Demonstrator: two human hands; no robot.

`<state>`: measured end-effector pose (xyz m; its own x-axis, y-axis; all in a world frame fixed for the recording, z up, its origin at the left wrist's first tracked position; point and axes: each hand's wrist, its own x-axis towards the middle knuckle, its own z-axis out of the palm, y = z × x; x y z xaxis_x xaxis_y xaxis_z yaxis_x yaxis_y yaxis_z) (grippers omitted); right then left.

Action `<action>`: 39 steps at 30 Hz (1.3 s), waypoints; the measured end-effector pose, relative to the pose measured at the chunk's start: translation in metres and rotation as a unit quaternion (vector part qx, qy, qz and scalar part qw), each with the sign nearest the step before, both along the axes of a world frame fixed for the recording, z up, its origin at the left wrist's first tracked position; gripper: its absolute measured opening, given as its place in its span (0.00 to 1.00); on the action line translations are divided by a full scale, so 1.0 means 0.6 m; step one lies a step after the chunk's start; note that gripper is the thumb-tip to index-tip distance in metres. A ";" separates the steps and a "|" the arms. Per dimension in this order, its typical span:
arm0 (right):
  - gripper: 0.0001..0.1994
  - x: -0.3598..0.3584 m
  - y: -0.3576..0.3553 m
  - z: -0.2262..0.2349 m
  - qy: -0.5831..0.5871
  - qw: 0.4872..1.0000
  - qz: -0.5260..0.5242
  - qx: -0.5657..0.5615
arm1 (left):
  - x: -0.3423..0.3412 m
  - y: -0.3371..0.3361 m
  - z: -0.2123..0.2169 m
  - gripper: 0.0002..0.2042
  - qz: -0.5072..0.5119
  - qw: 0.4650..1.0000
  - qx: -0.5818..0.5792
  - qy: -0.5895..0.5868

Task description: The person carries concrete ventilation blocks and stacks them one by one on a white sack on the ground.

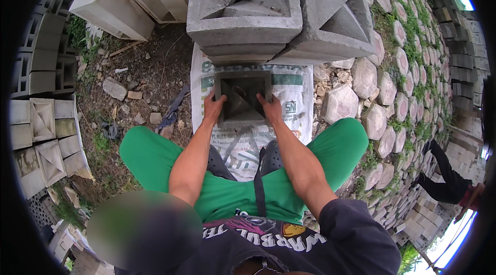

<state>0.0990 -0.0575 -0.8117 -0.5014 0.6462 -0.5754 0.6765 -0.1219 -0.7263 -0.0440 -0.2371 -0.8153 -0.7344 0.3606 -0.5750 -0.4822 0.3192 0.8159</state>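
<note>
Between my two hands is a dark grey square concrete vent block (243,111), with slanted faces sunk inside its raised rim. My left hand (213,107) is closed on its left side, thumb at the rim. The opposite side is gripped by my right hand (270,108), thumb also at the rim. The fingers under the block are hidden. Below it lies a white printed sack (299,115), spread flat on the ground. Just beyond the held block stand stacks of larger grey vent blocks (245,27), one stack beside the other.
Pale blocks (111,4) lean at the far left over dirt and rubble (114,89). Hexagonal pavers (341,103) with grass between them cover the right. More blocks (44,120) line the left edge. Another person's dark-trousered leg (444,174) shows at the right.
</note>
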 end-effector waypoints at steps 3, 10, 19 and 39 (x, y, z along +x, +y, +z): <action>0.30 -0.001 -0.002 -0.004 0.040 0.999 -0.013 -0.017 | 0.002 -0.003 -0.010 0.23 0.017 0.999 0.024 0.044; 0.29 -0.017 -0.008 0.005 0.059 0.998 -0.026 -0.016 | -0.032 -0.001 0.008 0.23 -0.035 0.998 -0.038 0.027; 0.27 -0.048 0.011 0.003 0.034 0.998 0.001 0.043 | -0.032 0.027 -0.009 0.16 0.023 0.996 -0.026 0.084; 0.22 -0.066 0.019 0.012 0.012 0.998 0.021 0.058 | -0.047 0.039 -0.001 0.12 -0.012 0.989 -0.098 0.109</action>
